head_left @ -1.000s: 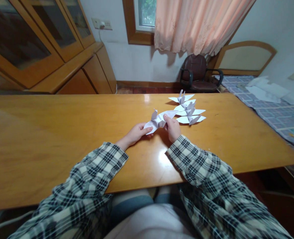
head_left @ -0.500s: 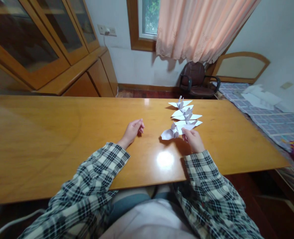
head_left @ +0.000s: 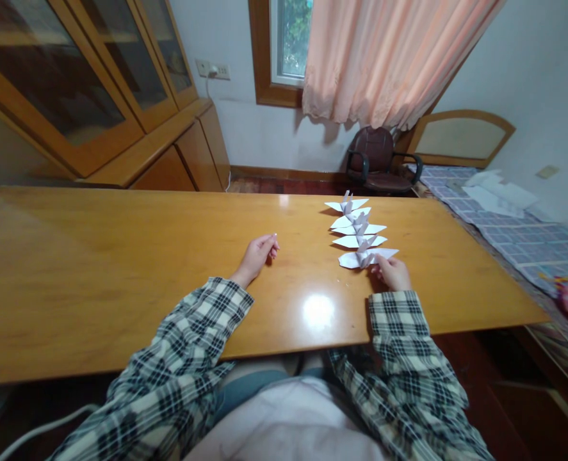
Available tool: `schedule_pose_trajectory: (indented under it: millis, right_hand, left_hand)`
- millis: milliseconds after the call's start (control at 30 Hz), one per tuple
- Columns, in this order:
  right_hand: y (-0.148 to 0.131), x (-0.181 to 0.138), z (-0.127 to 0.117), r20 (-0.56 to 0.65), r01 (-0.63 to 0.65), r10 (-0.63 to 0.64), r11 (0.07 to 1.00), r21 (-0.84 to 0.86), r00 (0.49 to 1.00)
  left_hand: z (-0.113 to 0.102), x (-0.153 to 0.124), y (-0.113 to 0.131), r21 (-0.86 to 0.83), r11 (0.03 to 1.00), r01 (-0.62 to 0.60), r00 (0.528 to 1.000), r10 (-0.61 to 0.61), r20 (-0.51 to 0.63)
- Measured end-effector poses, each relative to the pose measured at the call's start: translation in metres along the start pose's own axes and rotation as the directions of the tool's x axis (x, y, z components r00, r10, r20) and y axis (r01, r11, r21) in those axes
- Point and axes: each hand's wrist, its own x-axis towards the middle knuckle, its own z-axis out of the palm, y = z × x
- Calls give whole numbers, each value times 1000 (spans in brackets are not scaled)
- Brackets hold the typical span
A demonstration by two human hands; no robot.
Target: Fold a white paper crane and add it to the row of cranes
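The two hands are apart. The right hand (head_left: 393, 272) pinches the right wing of the nearest paper crane (head_left: 360, 259) between thumb and fingers; its lower fingers are partly hidden. The left hand (head_left: 257, 256) is loosely curled near the middle of the table (head_left: 134, 275), its palm out of sight. The nearest crane sits right of the table's middle, at the near end of a row running to the far edge. The other cranes (head_left: 359, 229) overlap there; they look like four, though the folds blur together. The plaid sleeves (head_left: 394, 317) hide parts of the table's near edge, and its near left corner is cut off. Half a second ago, the nearest crane was further left, overlapping the row in view; the left hand has barely moved.
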Motion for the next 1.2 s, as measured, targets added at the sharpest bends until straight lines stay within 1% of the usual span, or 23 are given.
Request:
schedule_pose_trajectory:
  millis: [67, 133, 200, 233, 267, 300, 367, 433, 500, 567, 633, 667, 700, 767, 800, 833, 867, 900, 933, 1000, 1067, 1133, 1200]
  right_hand:
    - [1, 3, 1, 18, -27, 27, 999, 37, 999]
    - [0, 4, 0, 63, -44, 38, 996, 84, 997]
    - [-1, 1, -2, 98, -59, 46, 988, 142, 994]
    - [0, -1, -5, 91, -72, 57, 983, 171, 994]
    - [1, -4, -7, 65, -80, 69, 977, 195, 995]
    - [2, -7, -10, 1, -92, 94, 973, 211, 996]
    - [3, -13, -16, -169, -61, 97, 976, 208, 981]
    - [-1, -21, -19, -332, 86, -32, 985, 150, 943]
    - [-12, -29, -19, -449, 259, -194, 962, 87, 872]
    - [-28, -39, -15, -515, 396, -309, 916, 66, 800]
    - [-45, -49, -4, -543, 475, -381, 879, 39, 749]
    - [-53, -53, 3, -540, 506, -415, 862, 23, 732]
    - [-61, -58, 13, -513, 539, -456, 842, 15, 727]
    - [-73, -65, 36, -388, 637, -584, 771, 10, 713]
    - [-78, -68, 49, -302, 701, -669, 713, -3, 679]
    - [-81, -71, 63, -212, 756, -744, 654, -35, 634]
    - [-84, -73, 76, -127, 801, -806, 591, -96, 579]
    - [-86, -75, 89, -31, 824, -841, 536, -186, 540]
    - [-86, -76, 100, 37, 816, -846, 502, -286, 533]
    - [-83, -77, 117, 151, 784, -824, 439, -438, 546]
    - [-77, -77, 128, 255, 759, -776, 395, -518, 577]
    - [-69, -75, 133, 326, 744, -722, 382, -548, 610]
    - [-62, -72, 136, 398, 748, -665, 387, -539, 632]
  left_hand:
    - [-4, -2, 0, 17, 1000, -4, 1000, 5, -17]
    - [-9, -3, 1, 57, 998, -14, 1000, 16, -25]
    - [-14, -5, 1, 124, 991, -42, 999, 46, -22]
    - [-16, -5, 2, 165, 985, -57, 998, 61, -18]
    - [-18, -6, 2, 204, 977, -69, 997, 74, -13]
    - [-21, -8, 2, 239, 968, -78, 997, 83, -9]
    - [-24, -10, 3, 297, 951, -92, 995, 99, -9]
    - [-26, -14, 4, 348, 930, -115, 991, 132, -24]
    - [-28, -17, 6, 415, 897, -150, 983, 179, -31]
    - [-28, -19, 9, 491, 849, -195, 973, 231, -12]
    - [-29, -21, 11, 548, 802, -236, 962, 271, 18]
    - [-30, -22, 12, 565, 787, -249, 960, 278, 36]
    - [-30, -22, 12, 575, 776, -259, 959, 277, 59]
    - [-31, -22, 10, 604, 743, -289, 955, 264, 133]
    - [-32, -23, 8, 632, 710, -311, 950, 258, 178]
    - [-32, -23, 6, 668, 666, -332, 943, 253, 216]
    - [-32, -23, 5, 710, 613, -346, 938, 249, 242]
    - [-32, -23, 4, 755, 556, -346, 937, 245, 249]
    - [-31, -24, 3, 798, 502, -333, 940, 242, 240]
    - [-27, -26, 4, 863, 415, -287, 948, 254, 194]
    - [-23, -29, 6, 902, 354, -245, 949, 278, 148]
    - [-18, -31, 7, 927, 306, -219, 949, 286, 129]
    - [-14, -34, 6, 945, 259, -201, 956, 263, 132]
